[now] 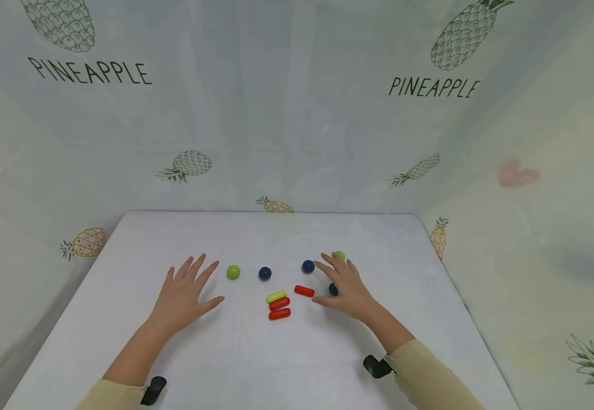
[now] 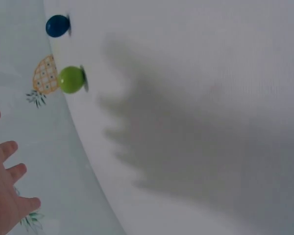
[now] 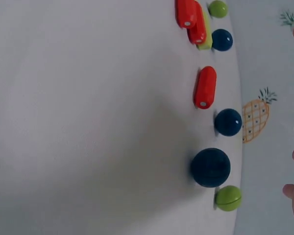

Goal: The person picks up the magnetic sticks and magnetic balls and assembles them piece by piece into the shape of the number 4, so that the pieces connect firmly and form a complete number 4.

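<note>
My left hand (image 1: 183, 299) is spread over the left part of the table, holding nothing. Just right of its fingertips sits a green ball (image 1: 233, 271), with a dark blue ball (image 1: 265, 273) farther right. My right hand (image 1: 347, 291) hovers with fingers spread and nothing in its grasp. Its fingers overlap a second green ball (image 1: 341, 255) and a dark blue ball (image 1: 333, 290); another dark blue ball (image 1: 308, 266) lies by its index finger. Left of its thumb is a red rod (image 1: 304, 291). A yellow-green rod (image 1: 276, 296) and two red rods (image 1: 279, 314) lie together mid-table.
The white table (image 1: 235, 364) has a straight far edge and sides that widen toward me. A pale curtain (image 1: 297, 114) printed with pineapples hangs behind and around it. A dark wrist device (image 1: 377, 367) sits at the right sleeve, and another (image 1: 154, 390) at the left.
</note>
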The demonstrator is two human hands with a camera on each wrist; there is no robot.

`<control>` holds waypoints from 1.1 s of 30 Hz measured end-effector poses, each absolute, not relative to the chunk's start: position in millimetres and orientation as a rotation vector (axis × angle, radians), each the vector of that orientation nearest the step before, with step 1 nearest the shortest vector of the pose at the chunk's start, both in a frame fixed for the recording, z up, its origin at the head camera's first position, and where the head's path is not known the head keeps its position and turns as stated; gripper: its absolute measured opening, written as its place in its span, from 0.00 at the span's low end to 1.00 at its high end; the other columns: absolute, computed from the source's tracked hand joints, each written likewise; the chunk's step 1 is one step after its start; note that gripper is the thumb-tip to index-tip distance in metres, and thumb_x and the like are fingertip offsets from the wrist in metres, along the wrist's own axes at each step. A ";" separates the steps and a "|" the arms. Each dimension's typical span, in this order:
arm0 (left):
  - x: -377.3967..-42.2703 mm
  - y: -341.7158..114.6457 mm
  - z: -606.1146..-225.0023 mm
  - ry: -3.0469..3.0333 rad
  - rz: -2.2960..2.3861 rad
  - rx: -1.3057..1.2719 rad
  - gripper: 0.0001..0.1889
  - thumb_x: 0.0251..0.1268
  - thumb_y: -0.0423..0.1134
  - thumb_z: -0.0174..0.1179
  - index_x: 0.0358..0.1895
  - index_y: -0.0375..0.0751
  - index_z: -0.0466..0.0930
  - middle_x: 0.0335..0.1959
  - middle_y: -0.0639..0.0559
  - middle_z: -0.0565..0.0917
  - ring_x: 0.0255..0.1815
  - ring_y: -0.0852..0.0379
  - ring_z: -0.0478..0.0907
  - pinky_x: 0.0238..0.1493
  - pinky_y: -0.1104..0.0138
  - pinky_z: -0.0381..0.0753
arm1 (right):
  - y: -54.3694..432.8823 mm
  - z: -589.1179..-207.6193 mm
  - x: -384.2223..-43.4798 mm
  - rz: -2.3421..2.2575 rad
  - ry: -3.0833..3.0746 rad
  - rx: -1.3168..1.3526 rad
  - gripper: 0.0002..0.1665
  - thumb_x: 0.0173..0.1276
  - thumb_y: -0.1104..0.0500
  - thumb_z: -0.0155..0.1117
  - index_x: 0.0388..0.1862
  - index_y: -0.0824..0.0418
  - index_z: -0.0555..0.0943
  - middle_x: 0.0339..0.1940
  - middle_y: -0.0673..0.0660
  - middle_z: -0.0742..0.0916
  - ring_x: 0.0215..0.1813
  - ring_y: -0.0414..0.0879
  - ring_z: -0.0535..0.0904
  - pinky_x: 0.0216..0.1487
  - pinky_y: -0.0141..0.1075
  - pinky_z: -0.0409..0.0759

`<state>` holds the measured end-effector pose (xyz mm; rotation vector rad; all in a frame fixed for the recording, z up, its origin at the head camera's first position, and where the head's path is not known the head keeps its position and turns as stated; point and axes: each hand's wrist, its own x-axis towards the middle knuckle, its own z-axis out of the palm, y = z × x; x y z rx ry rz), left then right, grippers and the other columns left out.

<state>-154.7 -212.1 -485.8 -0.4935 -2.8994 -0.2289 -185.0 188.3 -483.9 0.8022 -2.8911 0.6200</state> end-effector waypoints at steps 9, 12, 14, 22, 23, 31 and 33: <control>-150.5 -182.8 -491.0 -2.917 -0.298 -0.557 0.43 0.54 0.63 0.65 0.71 0.44 0.67 0.73 0.39 0.62 0.71 0.35 0.57 0.65 0.35 0.55 | 162.1 -492.5 -189.4 0.845 -2.924 0.915 0.40 0.60 0.43 0.71 0.69 0.53 0.71 0.70 0.52 0.72 0.73 0.52 0.61 0.68 0.54 0.61; -149.0 -176.6 -493.1 -2.905 -0.313 -0.578 0.43 0.53 0.63 0.66 0.70 0.44 0.68 0.72 0.39 0.64 0.70 0.35 0.60 0.64 0.36 0.57 | 154.1 -493.9 -190.5 0.922 -2.935 0.937 0.38 0.60 0.45 0.72 0.68 0.55 0.73 0.68 0.51 0.73 0.71 0.51 0.63 0.68 0.53 0.63; -148.5 -173.6 -494.9 -2.900 -0.315 -0.586 0.43 0.53 0.62 0.66 0.70 0.44 0.68 0.71 0.40 0.65 0.69 0.36 0.61 0.64 0.36 0.59 | 148.9 -494.9 -191.9 0.932 -2.953 0.949 0.37 0.61 0.45 0.71 0.67 0.55 0.73 0.68 0.50 0.73 0.70 0.50 0.64 0.67 0.51 0.65; -147.4 -159.5 -499.8 -2.907 -0.339 -0.626 0.43 0.53 0.64 0.66 0.70 0.45 0.67 0.68 0.40 0.68 0.67 0.40 0.65 0.64 0.43 0.64 | 131.4 -496.1 -199.5 0.983 -2.990 0.991 0.32 0.62 0.49 0.71 0.64 0.55 0.76 0.63 0.51 0.77 0.65 0.48 0.69 0.64 0.45 0.70; -146.7 -157.8 -500.5 -2.916 -0.350 -0.625 0.43 0.53 0.64 0.66 0.70 0.45 0.67 0.68 0.41 0.68 0.67 0.40 0.65 0.64 0.44 0.64 | 129.6 -496.3 -200.2 0.989 -3.001 0.991 0.31 0.62 0.49 0.72 0.63 0.55 0.77 0.62 0.50 0.78 0.65 0.48 0.70 0.63 0.45 0.71; -140.6 -149.0 -507.3 -2.983 -0.421 -0.609 0.42 0.54 0.63 0.66 0.70 0.46 0.69 0.68 0.41 0.70 0.66 0.40 0.67 0.64 0.45 0.66 | 113.6 -505.2 -205.8 1.033 -3.087 0.947 0.28 0.62 0.48 0.72 0.60 0.53 0.80 0.56 0.48 0.82 0.57 0.46 0.75 0.58 0.39 0.75; -139.3 -147.1 -508.7 -2.995 -0.434 -0.601 0.40 0.54 0.63 0.66 0.69 0.48 0.70 0.67 0.42 0.71 0.66 0.41 0.67 0.62 0.46 0.68 | 110.3 -507.7 -206.8 1.033 -3.093 0.942 0.27 0.61 0.49 0.73 0.59 0.53 0.81 0.55 0.48 0.83 0.56 0.46 0.76 0.56 0.38 0.76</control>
